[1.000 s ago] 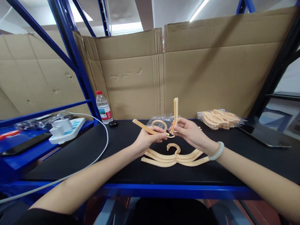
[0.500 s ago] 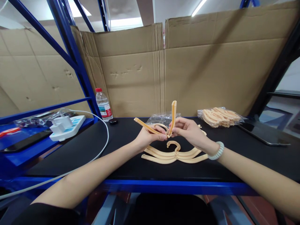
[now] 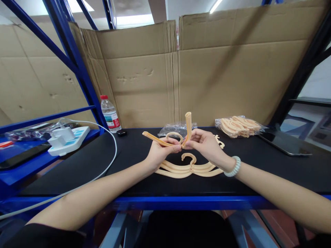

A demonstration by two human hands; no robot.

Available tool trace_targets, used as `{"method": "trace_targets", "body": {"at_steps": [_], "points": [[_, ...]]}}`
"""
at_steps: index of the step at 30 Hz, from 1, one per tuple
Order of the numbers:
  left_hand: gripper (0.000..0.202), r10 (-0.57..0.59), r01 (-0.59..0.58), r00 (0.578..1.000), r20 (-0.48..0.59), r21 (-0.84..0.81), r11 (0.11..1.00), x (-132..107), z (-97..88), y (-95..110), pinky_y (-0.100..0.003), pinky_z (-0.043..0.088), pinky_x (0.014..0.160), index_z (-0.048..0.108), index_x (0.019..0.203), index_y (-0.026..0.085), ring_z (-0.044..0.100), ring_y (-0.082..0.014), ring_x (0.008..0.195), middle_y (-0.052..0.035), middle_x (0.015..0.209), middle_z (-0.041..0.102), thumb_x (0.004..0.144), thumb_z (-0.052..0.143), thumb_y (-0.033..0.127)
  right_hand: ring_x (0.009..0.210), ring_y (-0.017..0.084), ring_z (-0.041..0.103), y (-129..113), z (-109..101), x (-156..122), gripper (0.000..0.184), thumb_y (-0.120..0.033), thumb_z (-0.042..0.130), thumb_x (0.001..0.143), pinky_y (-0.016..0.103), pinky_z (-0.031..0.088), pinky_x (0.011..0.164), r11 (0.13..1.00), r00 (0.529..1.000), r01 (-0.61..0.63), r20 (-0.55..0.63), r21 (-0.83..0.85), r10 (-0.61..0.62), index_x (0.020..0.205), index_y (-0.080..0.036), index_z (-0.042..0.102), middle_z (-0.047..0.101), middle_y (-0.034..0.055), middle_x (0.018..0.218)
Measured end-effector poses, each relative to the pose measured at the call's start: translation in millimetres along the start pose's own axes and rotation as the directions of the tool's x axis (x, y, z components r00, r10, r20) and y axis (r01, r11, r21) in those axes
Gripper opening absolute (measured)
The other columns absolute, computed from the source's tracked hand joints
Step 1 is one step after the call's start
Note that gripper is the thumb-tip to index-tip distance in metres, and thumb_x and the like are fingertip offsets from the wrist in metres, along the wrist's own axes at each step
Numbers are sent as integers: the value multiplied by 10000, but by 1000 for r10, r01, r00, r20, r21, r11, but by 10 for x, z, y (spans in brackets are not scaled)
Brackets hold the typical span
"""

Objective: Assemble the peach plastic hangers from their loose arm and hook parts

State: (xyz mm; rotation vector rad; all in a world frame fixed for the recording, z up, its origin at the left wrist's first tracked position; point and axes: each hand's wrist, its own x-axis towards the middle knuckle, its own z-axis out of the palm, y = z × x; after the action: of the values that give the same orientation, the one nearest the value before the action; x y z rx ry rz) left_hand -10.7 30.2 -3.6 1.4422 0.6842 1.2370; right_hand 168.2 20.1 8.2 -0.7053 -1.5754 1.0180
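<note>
Both hands meet above the black bench top point(image 3: 85, 165). My left hand point(image 3: 159, 153) is closed on a peach plastic hanger arm point(image 3: 155, 138) that sticks out to the left, with a curved hook point(image 3: 173, 135) rising beside it. My right hand point(image 3: 205, 144) pinches a second peach arm point(image 3: 188, 123) that stands nearly upright. The two arms join at my fingertips. Just below my hands, a small stack of finished peach hangers point(image 3: 188, 168) lies flat on the bench.
A clear bag of peach hanger parts point(image 3: 239, 125) lies at the back right, beside a dark tablet point(image 3: 283, 143). A crumpled clear bag point(image 3: 172, 129) sits behind my hands. At left are a water bottle point(image 3: 110, 114), a white power strip point(image 3: 67, 139) and its cable point(image 3: 103, 170). Cardboard sheets point(image 3: 207, 75) wall the back.
The upright arm in my right hand has swung slightly towards the left arm and my hands have drawn a little closer. The view has shifted slightly; the stack on the bench lies unchanged.
</note>
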Motion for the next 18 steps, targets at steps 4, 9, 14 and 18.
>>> {"method": "trace_targets", "body": {"at_steps": [4, 9, 14, 18], "points": [[223, -21, 21, 997, -80, 2, 1000, -8, 25, 18, -257, 537, 655, 675, 715, 113, 642, -137, 639, -28, 689, 669, 583, 809, 233, 701, 148, 660, 18, 66, -9, 309, -353, 756, 650, 338, 583, 725, 1000, 998, 8, -65, 12, -7, 729, -166, 524, 655, 18, 740], [239, -23, 20, 996, -87, -37, 999, -11, 66, 39, -258, 541, 684, 670, 727, 113, 652, -135, 650, -25, 696, 676, 579, 813, 234, 678, 141, 646, 25, 102, -19, 322, -358, 753, 648, 335, 587, 698, 999, 991, 14, -136, 41, -8, 712, -180, 492, 638, 7, 705], [248, -1, 1, 999, -46, -8, 1000, 1, 64, 32, -236, 542, 692, 652, 754, 111, 660, -125, 680, -20, 721, 672, 606, 806, 239, 708, 141, 622, 61, 107, -24, 277, -336, 719, 686, 313, 547, 703, 999, 981, 44, -190, -33, -49, 728, -170, 501, 622, 22, 729], [260, -66, 67, 997, -47, 32, 997, 14, 60, 77, -215, 541, 619, 624, 714, 107, 647, -108, 598, -8, 675, 654, 587, 816, 227, 724, 119, 587, -8, -12, 31, 266, -343, 705, 701, 255, 505, 662, 997, 997, 18, -69, -74, -23, 773, -164, 521, 599, 14, 768]]}}
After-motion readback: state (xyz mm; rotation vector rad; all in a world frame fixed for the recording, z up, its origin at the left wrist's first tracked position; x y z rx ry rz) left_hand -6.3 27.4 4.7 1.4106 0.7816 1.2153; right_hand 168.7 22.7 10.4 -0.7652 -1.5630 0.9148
